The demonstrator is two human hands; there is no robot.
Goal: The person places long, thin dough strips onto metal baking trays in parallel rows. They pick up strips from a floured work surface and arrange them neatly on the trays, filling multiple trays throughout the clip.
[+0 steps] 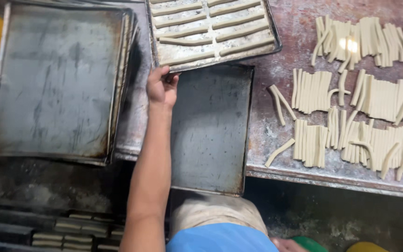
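My left hand point(162, 87) reaches forward, fingers curled on the far left corner of an empty dark metal tray point(211, 140). That tray hangs partly over the table's front edge. Just beyond the hand lies a filled tray point(271, 44) with rows of pale dough strips point(211, 23), its near edge overlapping the empty tray. Only a sliver of my right hand point(285, 245) shows at the bottom edge, beside my blue shirt; its fingers are hidden.
A stack of large empty trays point(57, 79) sits to the left. Several bunches of cut dough strips point(364, 116) lie on the floured table point(267, 84) at right. Below left, a rack point(75, 228) holds more strips. Green point(309, 243) and yellow point(364, 247) objects sit bottom right.
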